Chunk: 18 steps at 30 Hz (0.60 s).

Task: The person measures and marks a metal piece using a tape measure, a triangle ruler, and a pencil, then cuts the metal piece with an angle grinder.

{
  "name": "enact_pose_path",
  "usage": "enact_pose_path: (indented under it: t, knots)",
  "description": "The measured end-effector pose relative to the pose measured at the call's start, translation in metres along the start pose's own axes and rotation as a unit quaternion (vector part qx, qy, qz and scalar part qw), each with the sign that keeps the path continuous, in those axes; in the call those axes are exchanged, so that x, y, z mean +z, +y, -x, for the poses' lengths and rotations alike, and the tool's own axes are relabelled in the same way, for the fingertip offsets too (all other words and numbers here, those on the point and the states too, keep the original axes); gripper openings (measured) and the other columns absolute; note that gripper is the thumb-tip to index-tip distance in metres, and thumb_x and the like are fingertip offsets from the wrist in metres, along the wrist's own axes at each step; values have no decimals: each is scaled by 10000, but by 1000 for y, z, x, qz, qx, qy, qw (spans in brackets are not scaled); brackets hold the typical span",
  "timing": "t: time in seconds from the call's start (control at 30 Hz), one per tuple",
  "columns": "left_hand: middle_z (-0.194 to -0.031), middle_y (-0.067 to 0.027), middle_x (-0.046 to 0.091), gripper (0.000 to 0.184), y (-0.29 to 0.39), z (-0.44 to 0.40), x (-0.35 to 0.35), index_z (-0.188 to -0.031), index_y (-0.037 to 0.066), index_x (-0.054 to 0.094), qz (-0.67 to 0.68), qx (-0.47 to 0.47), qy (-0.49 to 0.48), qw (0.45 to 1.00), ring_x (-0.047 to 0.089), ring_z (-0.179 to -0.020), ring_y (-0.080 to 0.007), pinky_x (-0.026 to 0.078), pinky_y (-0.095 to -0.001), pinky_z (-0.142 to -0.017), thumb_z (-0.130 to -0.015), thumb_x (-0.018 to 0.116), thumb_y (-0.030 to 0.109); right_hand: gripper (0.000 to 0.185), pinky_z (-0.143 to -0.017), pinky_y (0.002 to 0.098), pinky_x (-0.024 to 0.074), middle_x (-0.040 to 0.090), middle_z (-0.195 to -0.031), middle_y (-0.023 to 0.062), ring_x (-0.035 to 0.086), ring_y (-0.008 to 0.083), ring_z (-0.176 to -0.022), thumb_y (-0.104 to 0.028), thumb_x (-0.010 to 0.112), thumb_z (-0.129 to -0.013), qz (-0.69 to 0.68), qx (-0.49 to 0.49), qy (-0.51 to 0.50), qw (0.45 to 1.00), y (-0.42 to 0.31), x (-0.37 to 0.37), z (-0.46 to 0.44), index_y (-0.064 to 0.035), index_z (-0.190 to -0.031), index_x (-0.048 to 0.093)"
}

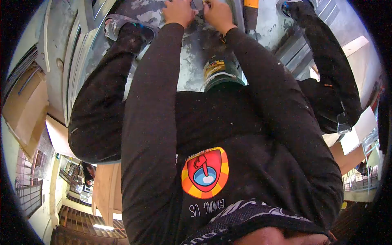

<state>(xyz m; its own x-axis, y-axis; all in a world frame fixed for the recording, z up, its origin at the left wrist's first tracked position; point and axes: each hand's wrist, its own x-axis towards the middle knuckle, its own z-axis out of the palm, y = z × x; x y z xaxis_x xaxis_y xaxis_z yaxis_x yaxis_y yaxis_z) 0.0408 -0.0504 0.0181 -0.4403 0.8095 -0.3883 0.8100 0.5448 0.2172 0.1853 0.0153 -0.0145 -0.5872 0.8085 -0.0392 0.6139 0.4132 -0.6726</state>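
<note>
My left hand (179, 12) is at the top edge of the head view, fingers closed at a small dark grey rectangular piece (197, 5). From the other side, my right hand (218, 15) pinches at the same piece. Its kind is not clear, and the top of the frame cuts off part of it. Below my hands is a grey surface (188, 61) smeared with white patches. Between my forearms, nearer my body, stands a dark bucket (222, 79) with a yellow label and a pale handle.
An orange-and-dark tool (250, 14) lies right of my right hand. Long metal channels (77, 53) run along the left, with more metal strips (296, 55) at right. My bent legs flank the work area. Brown boards (30, 106) stand at far left.
</note>
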Motion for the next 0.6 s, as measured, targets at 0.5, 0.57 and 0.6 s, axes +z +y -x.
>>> enact_pose_path:
  t: [0.5,0.57,0.6]
  knots:
    - [-1460,-275,411,508,10,2,-17,-1246,208,665,-2,-33,-34,999,545,-1193,-475,516,-561,-917,-777,798,349,170,-690,525,530,691,-810,208,665,437,-779,-258,642,-932,-7,58,-30,998,-4,-12,26,-110,-1001,686]
    - [-1452,-276,418,495,10,3,-14,-1240,203,666,-3,-34,-34,999,543,-1193,-476,514,-562,-917,-779,792,331,208,-691,548,538,710,-848,193,682,430,-781,-302,583,-964,19,51,-45,997,-9,-13,26,-125,-1055,643]
    - [-1445,-278,425,481,10,3,-14,-1234,198,667,-4,-32,-31,999,541,-1193,-478,513,-564,-916,-782,786,313,208,-691,548,538,710,-848,193,682,430,-781,-302,583,-964,19,51,-46,997,-10,-14,25,-125,-1055,643]
